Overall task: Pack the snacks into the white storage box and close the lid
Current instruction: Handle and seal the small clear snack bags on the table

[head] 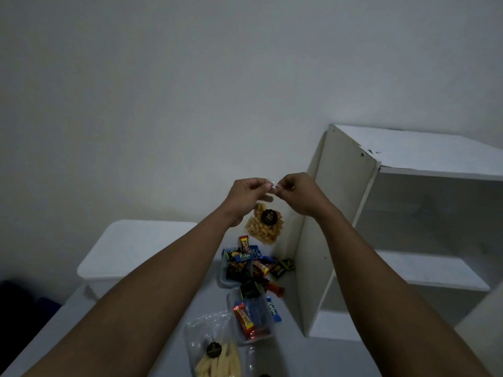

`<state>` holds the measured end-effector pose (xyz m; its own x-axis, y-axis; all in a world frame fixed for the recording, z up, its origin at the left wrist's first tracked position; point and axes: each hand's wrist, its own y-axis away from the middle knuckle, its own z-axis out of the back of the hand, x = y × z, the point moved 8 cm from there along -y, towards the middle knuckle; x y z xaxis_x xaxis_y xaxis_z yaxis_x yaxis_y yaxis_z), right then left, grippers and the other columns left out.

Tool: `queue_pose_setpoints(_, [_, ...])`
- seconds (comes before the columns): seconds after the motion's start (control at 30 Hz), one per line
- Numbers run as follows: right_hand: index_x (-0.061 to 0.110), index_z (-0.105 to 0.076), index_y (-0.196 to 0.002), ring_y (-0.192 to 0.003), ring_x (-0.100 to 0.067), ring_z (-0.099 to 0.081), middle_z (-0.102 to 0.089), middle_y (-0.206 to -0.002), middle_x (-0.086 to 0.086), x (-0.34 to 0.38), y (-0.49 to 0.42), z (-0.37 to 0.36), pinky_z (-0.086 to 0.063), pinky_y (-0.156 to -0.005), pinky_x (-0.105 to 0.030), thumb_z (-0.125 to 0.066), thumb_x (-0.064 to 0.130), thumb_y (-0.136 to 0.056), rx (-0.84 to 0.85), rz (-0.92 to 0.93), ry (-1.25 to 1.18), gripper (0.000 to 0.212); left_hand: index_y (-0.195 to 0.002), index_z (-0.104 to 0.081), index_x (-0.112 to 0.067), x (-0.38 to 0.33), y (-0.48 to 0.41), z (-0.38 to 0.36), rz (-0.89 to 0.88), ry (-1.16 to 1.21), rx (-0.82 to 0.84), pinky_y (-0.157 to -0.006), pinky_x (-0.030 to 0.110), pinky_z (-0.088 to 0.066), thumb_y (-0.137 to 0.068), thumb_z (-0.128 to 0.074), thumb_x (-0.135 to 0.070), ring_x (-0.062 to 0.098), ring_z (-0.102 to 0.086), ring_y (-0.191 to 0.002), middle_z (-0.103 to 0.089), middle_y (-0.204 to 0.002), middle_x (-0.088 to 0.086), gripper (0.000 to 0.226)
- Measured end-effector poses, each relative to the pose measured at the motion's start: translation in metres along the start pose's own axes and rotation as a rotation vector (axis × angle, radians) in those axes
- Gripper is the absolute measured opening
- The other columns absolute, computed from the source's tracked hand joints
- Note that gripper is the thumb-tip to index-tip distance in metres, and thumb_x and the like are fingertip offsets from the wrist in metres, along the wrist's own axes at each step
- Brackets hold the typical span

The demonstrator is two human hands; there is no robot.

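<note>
**Up high, both hands are pinching the clear snack bag**

Right now you are holding your left hand (246,195) and right hand (295,194) raised in front of you, close together, knuckles almost meeting. Each hand is curling its fingers in, and thumb and fingertips are pinching the thin, glossy top edge of the snack bag (265,227) between them. The bag is hanging below your hands, a soft, clear plastic pouch bulging with golden, knobbly puffed pieces and carrying a round dark label (269,216). It is hanging over the far edge of the table (296,357), just beside the flat side panel of the white shelf unit (343,186).

Beneath it, small wrapped bars (253,265) in shiny blue, red, green and black foil are lying heaped in and around a clear tray (223,278). Nearer to you, a second clear tray (233,302) is holding a red and yellow bar (243,318) and blue wrappers. At the near edge, a crinkled clear bag of pale sticks (217,357) is lying flat.

The white storage box (130,248) is sitting by the table's far left corner, well apart from the bag, showing a smooth, matte top with rounded corners.
</note>
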<state>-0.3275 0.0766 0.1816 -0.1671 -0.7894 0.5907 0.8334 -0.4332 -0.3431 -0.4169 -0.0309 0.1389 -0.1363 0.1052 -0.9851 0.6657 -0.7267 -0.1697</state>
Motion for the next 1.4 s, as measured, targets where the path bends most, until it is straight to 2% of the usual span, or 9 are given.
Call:
queue_pose_setpoints(0.23, [0.009, -0.07, -0.088, -0.074, -0.015, -0.062, -0.069, -0.081, -0.003, 0.005, -0.001, 0.001, -0.047, -0.062, -0.026, -0.069, 0.03, -0.09, -0.042, -0.018, -0.062, 0.021, -0.091, -0.066, -0.017, -0.002, -0.008, -0.003, -0.055, -0.091, -0.009, -0.079, 0.038, -0.05, -0.101, -0.052, -0.019, 0.015, -0.065, -0.08, -0.07, -0.092, -0.003, 0.017])
queue_pose_setpoints(0.43, [0.014, -0.062, -0.08, -0.059, -0.007, -0.048, -0.055, -0.068, 0.007, 0.005, -0.006, -0.007, -0.034, -0.053, -0.022, -0.062, 0.024, -0.095, -0.006, -0.023, -0.007, 0.018, -0.093, -0.066, -0.016, -0.001, -0.009, -0.003, -0.055, -0.08, -0.037, -0.077, 0.037, -0.05, -0.101, -0.052, -0.018, 0.014, -0.062, -0.079, -0.07, -0.091, -0.003, 0.016])
queue_pose_setpoints(0.63, [0.008, -0.069, -0.084, -0.069, -0.015, -0.057, -0.068, -0.079, -0.008, -0.002, -0.004, -0.006, -0.047, -0.065, -0.03, -0.068, 0.022, -0.091, 0.016, -0.039, -0.112, 0.016, -0.1, -0.067, -0.01, 0.004, -0.007, 0.008, -0.037, -0.065, -0.091, -0.077, 0.038, -0.051, -0.1, -0.053, -0.019, 0.016, -0.064, -0.081, -0.07, -0.094, 0.002, 0.016])
queue_pose_setpoints(0.77, [0.013, -0.064, -0.08, -0.059, -0.01, -0.048, -0.056, -0.066, 0.003, -0.001, -0.002, -0.005, -0.038, -0.058, -0.025, -0.063, 0.021, -0.094, 0.001, -0.028, -0.09, 0.017, -0.104, -0.067, -0.008, 0.001, -0.006, 0.012, -0.011, -0.006, -0.087, -0.072, 0.035, -0.052, -0.094, -0.064, -0.018, 0.016, -0.066, -0.081, -0.073, -0.095, 0.007, 0.015])
queue_pose_setpoints(0.87, [0.013, -0.064, -0.08, -0.058, -0.01, -0.045, -0.054, -0.065, 0.003, 0.004, -0.001, -0.008, -0.037, -0.056, -0.024, -0.064, 0.022, -0.094, 0.006, -0.004, -0.092, 0.017, -0.107, -0.067, -0.011, -0.002, -0.005, 0.012, -0.016, 0.018, -0.087, -0.07, 0.034, -0.052, -0.085, -0.074, -0.012, 0.015, -0.064, -0.078, -0.073, -0.098, 0.013, 0.023])
queue_pose_setpoints(1.0, [0.009, -0.07, -0.085, -0.068, -0.01, -0.056, -0.065, -0.076, -0.001, 0.001, 0.001, -0.007, -0.045, -0.062, -0.024, -0.069, 0.023, -0.09, 0.023, -0.017, -0.142, 0.015, -0.118, -0.065, -0.019, 0.0, -0.003, 0.017, -0.027, 0.02, -0.126, -0.068, 0.029, -0.05, -0.087, -0.072, -0.01, 0.013, -0.06, -0.074, -0.072, -0.084, 0.001, 0.033])
queue_pose_setpoints(1.1, [0.008, -0.07, -0.088, -0.07, -0.013, -0.059, -0.066, -0.077, -0.003, -0.004, 0.005, -0.008, -0.046, -0.064, -0.026, -0.063, 0.019, -0.094, 0.047, -0.053, -0.152, 0.015, -0.123, -0.063, -0.02, -0.001, -0.003, 0.024, -0.038, 0.019, -0.172, -0.067, 0.023, -0.049, -0.088, -0.069, -0.009, 0.008, -0.057, -0.068, -0.067, -0.082, 0.002, 0.037])
queue_pose_setpoints(1.27, [-0.001, -0.063, -0.095, -0.074, -0.017, -0.055, -0.063, -0.082, -0.009, 0.003, 0.008, -0.012, -0.044, -0.066, -0.03, -0.052, 0.02, -0.1, 0.026, -0.036, -0.178, 0.025, -0.128, -0.061, -0.021, -0.005, -0.002, 0.023, -0.032, 0.016, -0.129, -0.067, 0.028, -0.051, -0.086, -0.073, -0.011, 0.013, -0.059, -0.073, -0.072, -0.093, 0.008, 0.045])
queue_pose_setpoints(1.4, [0.001, -0.065, -0.095, -0.074, -0.016, -0.056, -0.063, -0.081, -0.007, 0.008, 0.008, -0.01, -0.045, -0.066, -0.026, -0.056, 0.02, -0.098, 0.036, -0.012, -0.216, 0.022, -0.131, -0.059, -0.024, -0.005, 0.0, 0.022, -0.026, -0.021, -0.12, -0.065, 0.022, -0.05, -0.083, -0.077, -0.014, 0.01, -0.059, -0.073, -0.072, -0.101, 0.008, 0.053])
